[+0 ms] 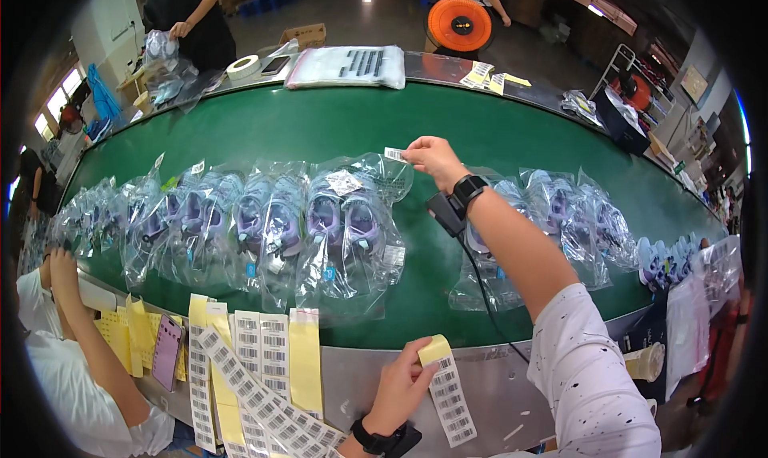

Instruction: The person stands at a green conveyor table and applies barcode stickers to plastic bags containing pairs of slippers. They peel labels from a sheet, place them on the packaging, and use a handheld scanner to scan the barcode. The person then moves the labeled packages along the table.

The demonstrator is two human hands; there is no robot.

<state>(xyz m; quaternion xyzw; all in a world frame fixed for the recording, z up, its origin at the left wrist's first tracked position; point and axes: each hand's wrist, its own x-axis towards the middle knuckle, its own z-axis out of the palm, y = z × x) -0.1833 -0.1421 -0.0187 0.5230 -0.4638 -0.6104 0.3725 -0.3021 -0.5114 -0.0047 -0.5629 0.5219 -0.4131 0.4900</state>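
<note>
My right hand (pixel 434 160) reaches over the green conveyor belt (pixel 448 110), its fingers pinching a small white barcode sticker (pixel 394 154). Just left of and below that hand lies a clear plastic bag (pixel 346 268) with a pair of light blue and purple shoes (pixel 362 221) in it. A white label shows on the bag's upper part. Nearer, above the metal ledge, my left hand (pixel 398 388) grips a strip of barcode stickers (pixel 453 402) whose yellow backing curls over at the top. Both wrists wear black bands.
Bagged shoes (pixel 560 210) line the belt on both sides. Sticker sheets (pixel 262 354) and a pink phone (pixel 166 352) lie along the near ledge. A stack of plastic bags (pixel 346 66) sits on the far ledge. Co-workers stand at left and behind; an orange fan (pixel 459 24) is beyond.
</note>
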